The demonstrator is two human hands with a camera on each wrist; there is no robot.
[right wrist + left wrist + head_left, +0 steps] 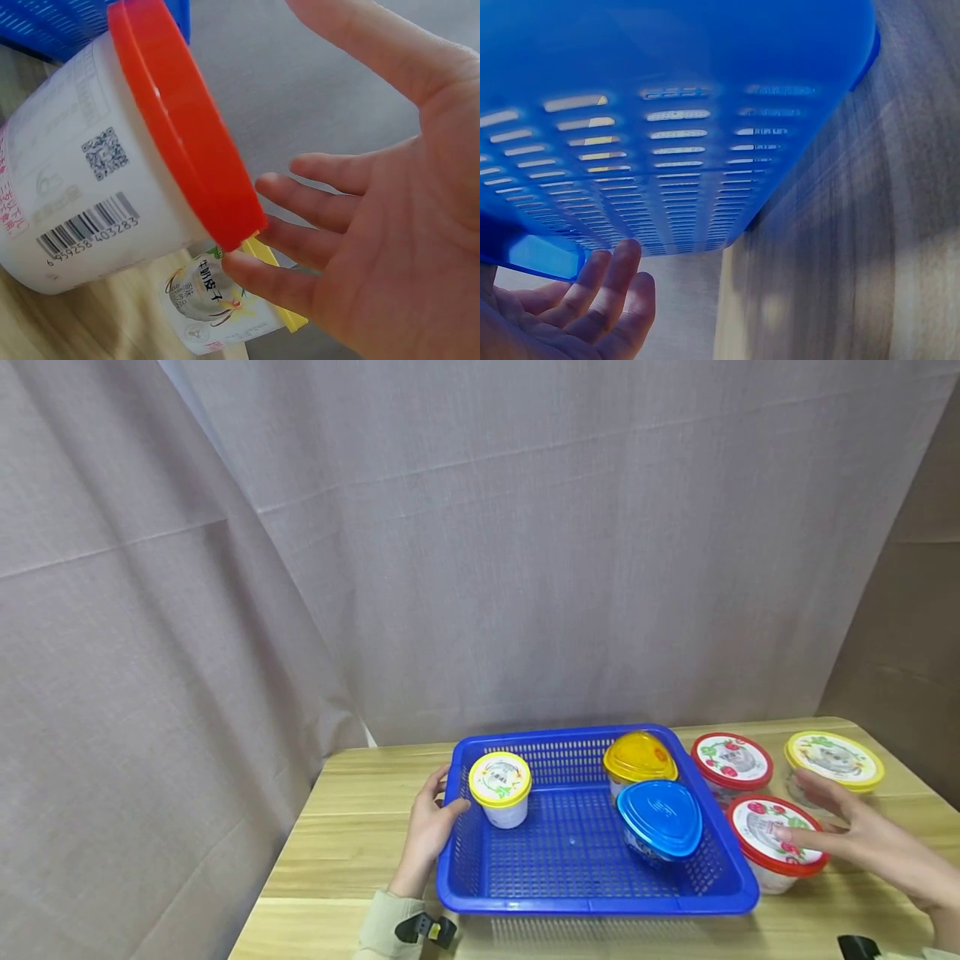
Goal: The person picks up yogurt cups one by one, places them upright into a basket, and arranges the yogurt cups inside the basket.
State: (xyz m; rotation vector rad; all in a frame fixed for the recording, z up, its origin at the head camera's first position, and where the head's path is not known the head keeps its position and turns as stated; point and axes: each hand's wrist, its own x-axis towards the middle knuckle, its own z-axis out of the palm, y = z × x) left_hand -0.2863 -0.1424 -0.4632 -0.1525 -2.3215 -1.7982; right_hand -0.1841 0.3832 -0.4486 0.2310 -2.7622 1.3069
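Observation:
My left hand [429, 833] grips the left rim of a blue plastic basket [592, 906], thumb over the rim and fingers along the outer wall. In the left wrist view, the fingers [619, 285] curl beneath the basket's edge. Inside the basket stand a yellow-lidded tub [500, 783] at left, a tub with a yellow rounded-triangle lid [640, 758] at back right, and one with a blue rounded-triangle lid [660, 818] before it. My right hand [873, 839], fingers spread, hovers at the near red-lidded tub [776, 839]. Its fingertips appear beside that lid in the right wrist view.
Right of the basket, a second red-lidded tub [731, 762] and a large yellow-lidded tub [834, 758] stand farther back. Everything rests on a wooden table [337, 827]. A grey curtain [525, 568] hangs behind its back edge.

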